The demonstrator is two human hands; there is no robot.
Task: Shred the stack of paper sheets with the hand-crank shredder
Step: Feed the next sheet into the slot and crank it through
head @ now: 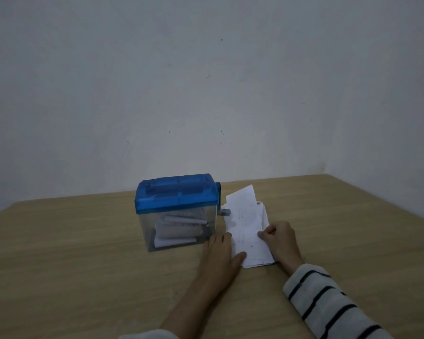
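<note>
- Paper sheets [249, 231], a loose white stack, lie on the wooden table [83, 241] just right of the shredder, with the top sheet lifted and tilted toward the wall.
- Right hand [280, 238], in a striped sleeve [328, 299], pinches the right edge of that top sheet between thumb and curled fingers.
- Left hand [218, 255] rests flat, fingers straight, its thumb pressing the stack's near left corner against the table.
- Hand-crank shredder [178, 211] stands beside the left hand: a blue lid [176, 193] over a clear bin [179, 232] that already holds rolled and folded paper.
- A small grey crank stub [225, 212] juts from the shredder's right side, almost touching the stack.
- Judgement: the step is separating 1 sheet. It should go best if the left hand pins the rest while the right peels only 1 layer, then squares it to the lid's slot.
- A plain pale wall [206, 81] stands behind.
</note>
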